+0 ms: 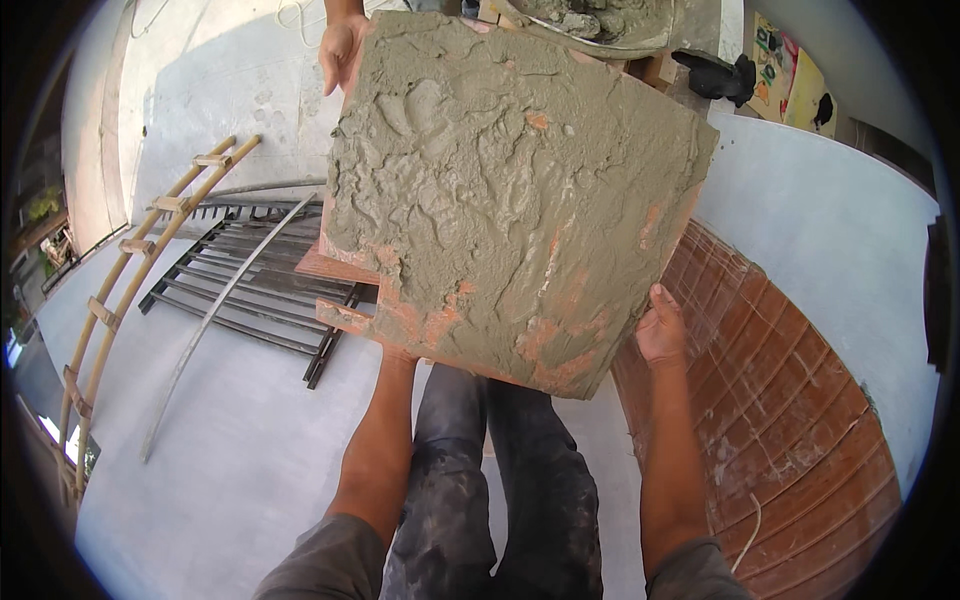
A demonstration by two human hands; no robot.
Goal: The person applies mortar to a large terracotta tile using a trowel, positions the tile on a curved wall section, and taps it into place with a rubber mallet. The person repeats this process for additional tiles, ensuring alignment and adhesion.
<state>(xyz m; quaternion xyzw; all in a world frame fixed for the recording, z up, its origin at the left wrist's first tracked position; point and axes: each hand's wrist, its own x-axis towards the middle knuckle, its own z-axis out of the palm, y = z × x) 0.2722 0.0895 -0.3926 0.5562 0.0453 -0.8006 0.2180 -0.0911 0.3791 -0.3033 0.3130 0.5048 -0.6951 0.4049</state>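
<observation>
A large reddish tile (345, 318) with a notched lower left corner is held in front of me, its upper face thickly smeared with wet grey mortar (520, 190). My right hand (662, 328) grips its right edge, thumb on top and the other fingers underneath. Under the lower left edge, beside the notch, my left hand (400, 353) supports it; the tile hides nearly all of that hand. Another person's hand (343, 48) is at the tile's upper left edge.
To the left lie a wooden ladder (150, 240), a dark metal grille (250, 285) and a long curved strip (225, 300). A brown ribbed panel (760, 400) lies at right. Beyond the tile stands a tub of mortar (650, 30), near a black object (715, 78).
</observation>
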